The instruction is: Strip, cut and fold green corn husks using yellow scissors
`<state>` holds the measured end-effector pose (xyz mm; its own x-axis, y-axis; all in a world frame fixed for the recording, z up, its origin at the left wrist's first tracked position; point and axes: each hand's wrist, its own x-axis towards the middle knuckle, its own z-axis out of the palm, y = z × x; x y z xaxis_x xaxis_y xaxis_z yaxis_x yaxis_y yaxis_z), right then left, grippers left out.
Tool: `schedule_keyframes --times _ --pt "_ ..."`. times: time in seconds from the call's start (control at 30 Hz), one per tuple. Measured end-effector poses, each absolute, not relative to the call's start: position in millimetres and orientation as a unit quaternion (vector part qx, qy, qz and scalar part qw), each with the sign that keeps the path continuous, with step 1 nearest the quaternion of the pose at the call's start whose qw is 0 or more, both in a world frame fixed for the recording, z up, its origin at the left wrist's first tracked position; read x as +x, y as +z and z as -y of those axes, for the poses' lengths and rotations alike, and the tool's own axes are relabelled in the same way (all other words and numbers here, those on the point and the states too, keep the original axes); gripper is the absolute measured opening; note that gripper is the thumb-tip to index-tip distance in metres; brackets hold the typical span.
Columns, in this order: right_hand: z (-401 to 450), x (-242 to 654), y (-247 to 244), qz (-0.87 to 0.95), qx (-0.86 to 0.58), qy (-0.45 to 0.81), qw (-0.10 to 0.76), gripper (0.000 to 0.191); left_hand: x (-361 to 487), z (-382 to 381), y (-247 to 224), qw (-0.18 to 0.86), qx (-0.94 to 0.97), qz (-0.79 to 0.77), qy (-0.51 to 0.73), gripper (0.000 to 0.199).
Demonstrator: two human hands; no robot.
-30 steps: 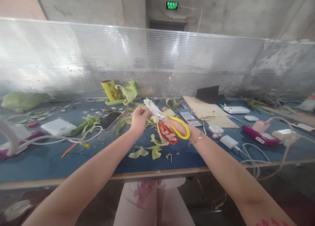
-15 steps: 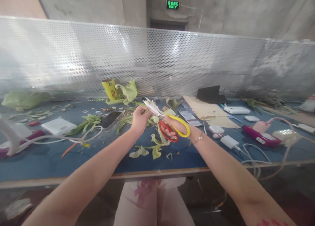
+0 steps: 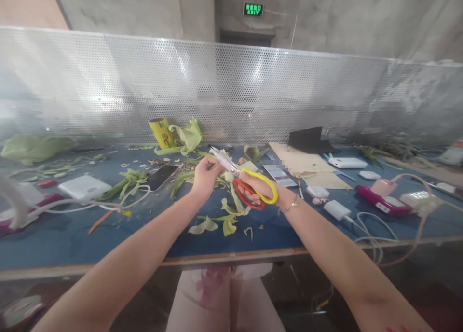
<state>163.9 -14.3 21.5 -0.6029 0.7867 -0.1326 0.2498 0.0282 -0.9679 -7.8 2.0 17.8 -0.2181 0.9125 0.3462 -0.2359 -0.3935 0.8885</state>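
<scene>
While held in the right hand (image 3: 257,183) over mid-table, to be logged as follows: scissors (image 3: 235,171), tilted, with blades slightly parted and pointing away and leftward. Note right fingers curled closed through and around the red and yellow loops, the yellow one uppermost. Note left hand (image 3: 204,180) beside the blades, thumb and fingers pinched nearly shut on a slim green piece (image 3: 214,166); cannot tell its full shape, being partly hidden.

Judge scissors light to moderate in weight, stiff at the blades, secure by the smooth loops. Best held there, well behind the pivot, with nothing near the edges. Judge green piece very light, soft, bendable, easily bruised or torn, perhaps slippery if moist. Best pinched lightly at the thicker part, fingertips back from the metal.

Just below the hands on the blue table (image 3: 141,240), see leafy scraps (image 3: 229,225), loose and limp-looking. Towards the mesh screen (image 3: 126,81), see yellow roll (image 3: 159,133) beside a curled leaf (image 3: 191,136). Left of the hands, see dark phone (image 3: 162,176), lying flat.
</scene>
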Motion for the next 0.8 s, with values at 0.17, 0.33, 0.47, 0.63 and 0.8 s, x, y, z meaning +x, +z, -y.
schedule_keyframes --times 0.17,0.33,0.47,0.63,0.8 --pt "13 167 23 0.682 -0.395 0.566 0.242 0.054 -7 0 19 0.422 0.452 -0.371 0.693 0.033" --pt "8 173 25 0.688 -0.328 0.580 0.289 0.054 -7 1 21 0.438 0.447 -0.364 0.690 0.034" --pt "4 174 24 0.660 -0.312 0.566 0.382 0.053 -10 -3 19 0.450 0.443 -0.364 0.684 0.035" --pt "-1 172 21 0.652 -0.460 0.459 0.389 0.049 -13 -9 14 0.506 0.427 -0.350 0.663 0.037" --pt "-12 177 18 0.732 -0.573 0.228 0.291 0.031 -12 -10 11 0.537 0.422 -0.363 0.633 0.037"
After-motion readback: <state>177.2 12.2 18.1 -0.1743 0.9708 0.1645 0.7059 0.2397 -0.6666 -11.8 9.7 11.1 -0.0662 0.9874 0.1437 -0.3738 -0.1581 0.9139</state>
